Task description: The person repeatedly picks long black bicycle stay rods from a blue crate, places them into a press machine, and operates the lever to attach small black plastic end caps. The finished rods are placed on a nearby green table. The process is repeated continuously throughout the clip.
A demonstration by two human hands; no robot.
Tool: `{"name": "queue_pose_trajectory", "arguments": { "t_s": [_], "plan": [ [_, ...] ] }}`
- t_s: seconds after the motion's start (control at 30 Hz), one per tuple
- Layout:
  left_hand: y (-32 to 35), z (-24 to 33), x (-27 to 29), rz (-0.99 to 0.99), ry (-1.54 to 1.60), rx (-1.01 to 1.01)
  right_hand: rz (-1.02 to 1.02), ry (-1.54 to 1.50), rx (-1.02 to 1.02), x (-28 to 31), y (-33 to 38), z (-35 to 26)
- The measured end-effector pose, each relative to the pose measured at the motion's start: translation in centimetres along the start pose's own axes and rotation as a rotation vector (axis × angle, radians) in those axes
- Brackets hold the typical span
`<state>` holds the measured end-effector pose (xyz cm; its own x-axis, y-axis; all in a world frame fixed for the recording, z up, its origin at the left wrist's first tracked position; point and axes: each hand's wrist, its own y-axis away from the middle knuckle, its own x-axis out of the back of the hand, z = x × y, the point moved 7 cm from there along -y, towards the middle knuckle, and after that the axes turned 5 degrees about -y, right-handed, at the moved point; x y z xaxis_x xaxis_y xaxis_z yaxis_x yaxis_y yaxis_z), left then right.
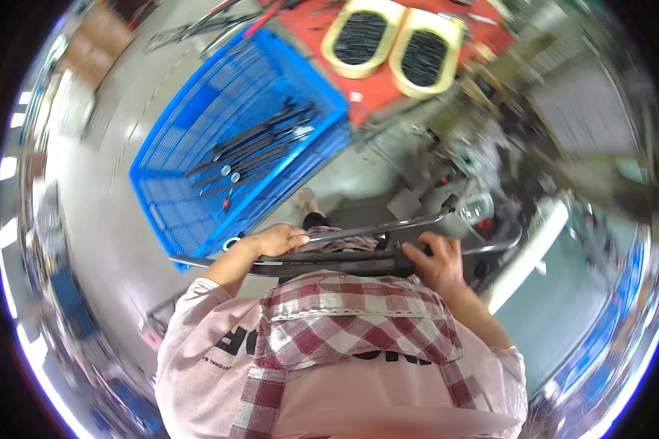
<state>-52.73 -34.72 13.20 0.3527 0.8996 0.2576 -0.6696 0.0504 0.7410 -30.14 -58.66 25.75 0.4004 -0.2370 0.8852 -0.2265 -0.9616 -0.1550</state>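
Grey floor (113, 183) spreads to the left of the blue crate (285, 66), and beyond the crate, off to its right, I see a red table (377, 95) carrying two cream trays (353, 72) of dark parts. Black rods (260, 143) lie inside the crate.

At the crate's near side, my left hand (277, 240) is curled over, its fingertips closed on the upper tube (381, 225). Farther right of the crate, my right hand (439, 262) is half open, thumb and fingers bent at a black part of the lower bar (337, 265); whether it grips firmly I can't tell.

Both pieces stretch crosswise before the shirt, the bar's left end just below the crate's near corner. The upper tube is dark and glossy, bending at its right end to a black tip. The bar looks darker, with a silvery curved length beyond the right hand.
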Motion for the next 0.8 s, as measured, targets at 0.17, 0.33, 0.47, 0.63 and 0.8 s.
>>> {"name": "queue_pose_trajectory", "arguments": {
  "t_s": [0.17, 0.33, 0.47, 0.63, 0.8],
  "plan": [
    [-7.2, 18.0, -4.4, -0.172, -0.116, -0.506, 0.108, 0.218, -0.117, 14.7, 10.1, 3.6],
    [-10.9, 25.7, -9.0, -0.458, -0.431, -0.483, 0.1, 0.356, -0.409, 21.7, 17.4, 3.1],
    [-11.9, 28.1, -10.7, -0.467, -0.593, -0.582, 0.041, 0.145, -0.847, 20.2, 23.1, 5.9],
    [-14.2, 29.8, -7.4, -0.363, -0.688, -0.722, 0.04, -0.062, -1.094, 17.2, 24.7, 8.2],
    [-15.9, 31.0, -1.3, 0.059, -0.822, -0.948, -0.057, 0.167, -1.076, 15.5, 19.8, 11.3]
  ]
}}
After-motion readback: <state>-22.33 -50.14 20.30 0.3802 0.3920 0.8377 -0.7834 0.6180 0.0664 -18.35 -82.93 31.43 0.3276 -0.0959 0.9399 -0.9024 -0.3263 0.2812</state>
